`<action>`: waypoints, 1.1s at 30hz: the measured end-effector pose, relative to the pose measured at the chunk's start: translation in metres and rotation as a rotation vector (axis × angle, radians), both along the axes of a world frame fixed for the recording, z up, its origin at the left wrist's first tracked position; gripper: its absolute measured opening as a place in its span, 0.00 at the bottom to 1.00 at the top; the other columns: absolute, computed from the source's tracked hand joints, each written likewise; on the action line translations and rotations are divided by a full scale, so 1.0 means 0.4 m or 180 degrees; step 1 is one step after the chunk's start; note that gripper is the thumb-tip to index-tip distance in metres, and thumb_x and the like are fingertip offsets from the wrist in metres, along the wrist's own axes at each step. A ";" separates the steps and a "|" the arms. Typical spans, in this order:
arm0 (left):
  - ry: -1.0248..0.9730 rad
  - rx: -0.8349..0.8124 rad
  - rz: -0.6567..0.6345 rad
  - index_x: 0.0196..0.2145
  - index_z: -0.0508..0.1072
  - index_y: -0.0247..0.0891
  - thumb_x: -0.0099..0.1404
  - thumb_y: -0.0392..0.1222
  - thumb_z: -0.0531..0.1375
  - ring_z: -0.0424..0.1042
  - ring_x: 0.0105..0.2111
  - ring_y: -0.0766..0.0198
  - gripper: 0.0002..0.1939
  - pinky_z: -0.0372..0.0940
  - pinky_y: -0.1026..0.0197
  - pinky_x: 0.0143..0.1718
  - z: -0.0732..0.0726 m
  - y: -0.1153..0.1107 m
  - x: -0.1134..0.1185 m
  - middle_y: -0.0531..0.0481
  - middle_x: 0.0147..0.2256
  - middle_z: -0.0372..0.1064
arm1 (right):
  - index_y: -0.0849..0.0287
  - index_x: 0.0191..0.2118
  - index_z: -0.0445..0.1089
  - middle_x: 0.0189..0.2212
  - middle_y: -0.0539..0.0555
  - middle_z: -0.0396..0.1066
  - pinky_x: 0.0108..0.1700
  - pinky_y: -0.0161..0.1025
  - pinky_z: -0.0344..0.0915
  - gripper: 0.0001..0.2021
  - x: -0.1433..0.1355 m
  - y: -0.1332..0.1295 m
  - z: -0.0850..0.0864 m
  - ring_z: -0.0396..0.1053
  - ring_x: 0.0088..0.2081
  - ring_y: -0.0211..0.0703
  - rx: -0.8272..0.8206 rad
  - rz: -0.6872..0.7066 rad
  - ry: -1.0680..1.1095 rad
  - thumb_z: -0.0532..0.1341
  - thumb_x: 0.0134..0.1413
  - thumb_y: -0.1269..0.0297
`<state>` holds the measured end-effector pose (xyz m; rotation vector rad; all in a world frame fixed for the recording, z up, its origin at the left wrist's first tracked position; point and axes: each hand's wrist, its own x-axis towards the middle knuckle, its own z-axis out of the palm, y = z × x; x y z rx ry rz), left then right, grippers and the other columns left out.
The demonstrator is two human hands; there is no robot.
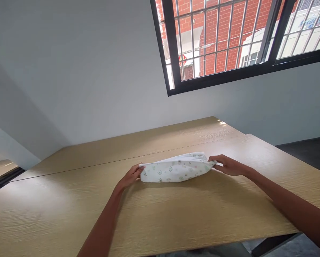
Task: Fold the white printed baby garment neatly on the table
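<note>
A white cloth [173, 170] with small green and grey prints is stretched between my two hands, just above the wooden table [160, 217]. My left hand [131, 175] pinches its left corner, thumb on the near face. At the other end, my right hand [226, 165] is closed on the right corner, which is drawn to a point. The cloth hangs in a shallow fold, and its back layer shows gathered pleats near the right hand. The cloth's lower edge is close to the tabletop; whether it touches is hard to tell.
Behind the table stands a pale wall [95, 78] with a barred, black-framed window [219, 76] at the upper right. A seam runs across the tabletop beyond the cloth. The table's near edge shows at the bottom, with a dark metal leg [274, 244] below it.
</note>
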<state>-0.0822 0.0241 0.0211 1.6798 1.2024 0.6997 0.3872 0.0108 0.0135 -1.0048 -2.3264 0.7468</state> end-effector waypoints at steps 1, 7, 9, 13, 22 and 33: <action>-0.0109 -0.0137 0.0060 0.42 0.71 0.36 0.63 0.60 0.57 0.70 0.37 0.58 0.23 0.65 0.59 0.39 -0.005 0.003 -0.005 0.47 0.37 0.71 | 0.56 0.37 0.68 0.29 0.51 0.68 0.32 0.38 0.61 0.11 -0.003 0.007 -0.007 0.64 0.29 0.42 -0.0120 -0.0051 0.0108 0.52 0.62 0.56; -0.0513 -0.0591 0.0327 0.41 0.68 0.34 0.57 0.60 0.62 0.70 0.33 0.60 0.26 0.65 0.60 0.35 -0.030 0.009 -0.009 0.46 0.34 0.71 | 0.56 0.45 0.66 0.29 0.52 0.65 0.28 0.38 0.61 0.19 -0.025 0.026 -0.046 0.60 0.27 0.41 -0.0317 -0.0483 0.0763 0.49 0.63 0.47; -0.0532 -0.0657 0.0341 0.40 0.67 0.35 0.56 0.60 0.63 0.69 0.33 0.61 0.26 0.65 0.60 0.34 -0.030 0.005 0.000 0.47 0.34 0.70 | 0.55 0.46 0.66 0.30 0.53 0.65 0.28 0.38 0.62 0.20 -0.032 0.023 -0.051 0.60 0.28 0.42 -0.0261 -0.0541 0.0895 0.48 0.63 0.46; -0.0433 -0.0723 0.0365 0.35 0.67 0.35 0.54 0.59 0.64 0.66 0.27 0.65 0.24 0.61 0.64 0.28 -0.028 0.001 0.015 0.52 0.28 0.66 | 0.53 0.52 0.63 0.31 0.52 0.66 0.26 0.37 0.61 0.20 -0.041 0.023 -0.059 0.60 0.26 0.41 -0.0122 -0.0781 0.0918 0.49 0.63 0.47; -0.0087 -0.0576 0.0042 0.54 0.59 0.39 0.58 0.51 0.63 0.66 0.29 0.64 0.31 0.58 0.65 0.29 0.015 -0.020 0.014 0.51 0.33 0.68 | 0.53 0.47 0.65 0.40 0.53 0.68 0.31 0.39 0.64 0.13 -0.042 0.050 -0.083 0.65 0.30 0.41 -0.0005 -0.1323 0.0393 0.52 0.59 0.60; 0.0802 0.0250 -0.0408 0.63 0.59 0.43 0.63 0.47 0.57 0.61 0.24 0.69 0.31 0.59 0.64 0.27 0.008 -0.011 0.015 0.42 0.52 0.64 | 0.55 0.34 0.71 0.38 0.55 0.70 0.42 0.45 0.65 0.10 -0.030 0.064 -0.100 0.68 0.38 0.47 0.0330 -0.1369 0.0246 0.52 0.55 0.65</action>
